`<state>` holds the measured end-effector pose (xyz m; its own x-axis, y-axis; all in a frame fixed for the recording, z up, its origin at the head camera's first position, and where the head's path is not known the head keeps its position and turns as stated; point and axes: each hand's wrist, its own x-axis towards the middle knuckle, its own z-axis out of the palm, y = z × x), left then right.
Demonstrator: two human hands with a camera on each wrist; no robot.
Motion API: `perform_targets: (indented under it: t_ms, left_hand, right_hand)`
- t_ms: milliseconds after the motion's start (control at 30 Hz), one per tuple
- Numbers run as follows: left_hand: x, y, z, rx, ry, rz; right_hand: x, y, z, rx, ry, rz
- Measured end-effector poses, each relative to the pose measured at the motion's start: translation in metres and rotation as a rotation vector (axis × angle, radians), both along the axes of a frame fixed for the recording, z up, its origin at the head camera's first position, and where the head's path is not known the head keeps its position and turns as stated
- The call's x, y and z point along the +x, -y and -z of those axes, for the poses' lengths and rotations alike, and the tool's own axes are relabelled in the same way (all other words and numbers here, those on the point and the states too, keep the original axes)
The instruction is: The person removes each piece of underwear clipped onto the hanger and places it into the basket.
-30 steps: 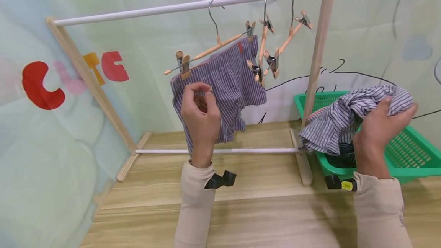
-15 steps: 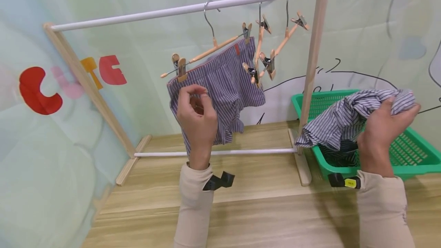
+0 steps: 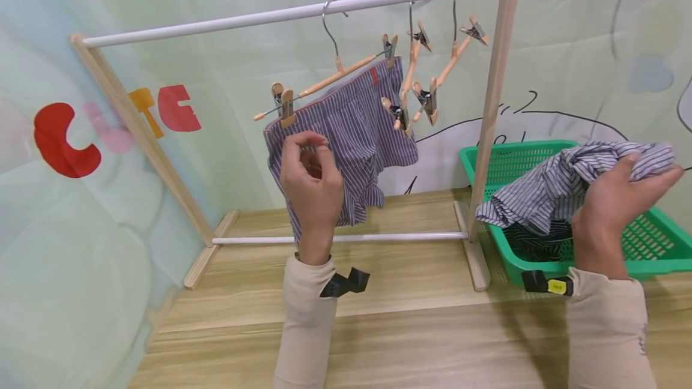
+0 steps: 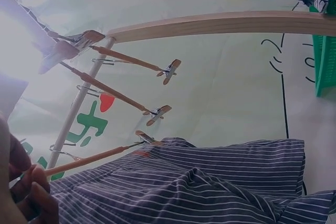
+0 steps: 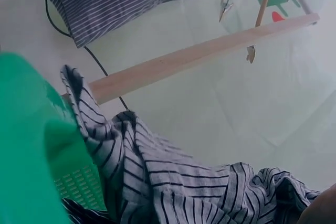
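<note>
Blue-and-white striped shorts (image 3: pixel 354 131) hang from a wooden clip hanger (image 3: pixel 339 72), clipped at both ends of the waistband. In front of their left part is my left hand (image 3: pixel 312 188), its fingers curled and the thumb near the fingertips, with nothing seen between them. Whether it touches the cloth cannot be made out. My right hand (image 3: pixel 616 215) grips a crumpled grey-white striped garment (image 3: pixel 546 191) above the green basket (image 3: pixel 508 251). The garment droops leftward toward the rack's post; its kind is unclear in the bunched folds.
A rack with a white rail (image 3: pixel 243 21) and wooden posts (image 3: pixel 494 95) stands on the wood-grain table (image 3: pixel 378 329). Two more clip hangers (image 3: pixel 449 68) hang bare near the right post. Dark striped cloth (image 3: pixel 535 245) lies in the basket.
My right hand has moved to the right with the striped garment, drawing it away from the rack's post. My left hand has stayed nearly in place before the hanging shorts.
</note>
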<state>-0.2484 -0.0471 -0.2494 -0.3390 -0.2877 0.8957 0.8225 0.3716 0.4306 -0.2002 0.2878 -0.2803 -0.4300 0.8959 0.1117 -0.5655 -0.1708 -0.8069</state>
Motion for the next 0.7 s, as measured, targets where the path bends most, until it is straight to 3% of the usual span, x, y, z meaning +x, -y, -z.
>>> perform_targets:
  t_ms: [133, 300, 467, 633, 700]
  left_hand:
    - [-0.001, 0.0, 0.0, -0.001, 0.001, -0.005]
    - [0.0, 0.0, -0.001, 0.011, 0.012, -0.002]
    - [0.0, 0.001, -0.001, 0.007, 0.017, -0.015]
    - [0.0, 0.0, 0.0, 0.003, 0.02, -0.025]
    - [0.0, -0.001, 0.0, 0.003, 0.02, -0.024]
  right_hand:
    - [0.001, 0.0, -0.001, 0.045, 0.047, 0.02]
    - [-0.002, -0.005, 0.002, 0.08, 0.034, 0.008]
    - [-0.008, -0.011, 0.009, 0.147, 0.115, -0.125]
    - [-0.011, -0.015, 0.012, 0.163, 0.084, -0.243]
    - [-0.011, -0.016, 0.013, 0.18, 0.113, -0.274]
